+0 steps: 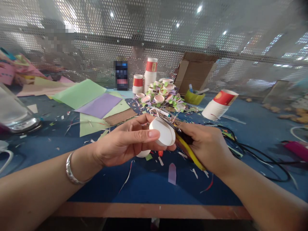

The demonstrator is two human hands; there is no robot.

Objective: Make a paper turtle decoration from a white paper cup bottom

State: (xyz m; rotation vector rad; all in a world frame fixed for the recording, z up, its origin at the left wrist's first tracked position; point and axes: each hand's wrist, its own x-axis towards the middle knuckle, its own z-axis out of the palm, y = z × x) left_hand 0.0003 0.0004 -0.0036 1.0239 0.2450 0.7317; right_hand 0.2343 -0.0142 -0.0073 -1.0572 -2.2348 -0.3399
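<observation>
The forearms [260,189] are nearest; left hand [127,136] pinches a cup base [161,132], right hand [209,147] grips scissors [188,150] against it. If scissors slip, left hand may be cut.

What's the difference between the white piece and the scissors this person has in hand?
The white piece is plain white; the scissors have a yellow handle and dark blades. The white piece is rounded, the scissors long and slim. The left hand holds the white piece, the right hand the scissors. Both are held above the blue tabletop.
</observation>
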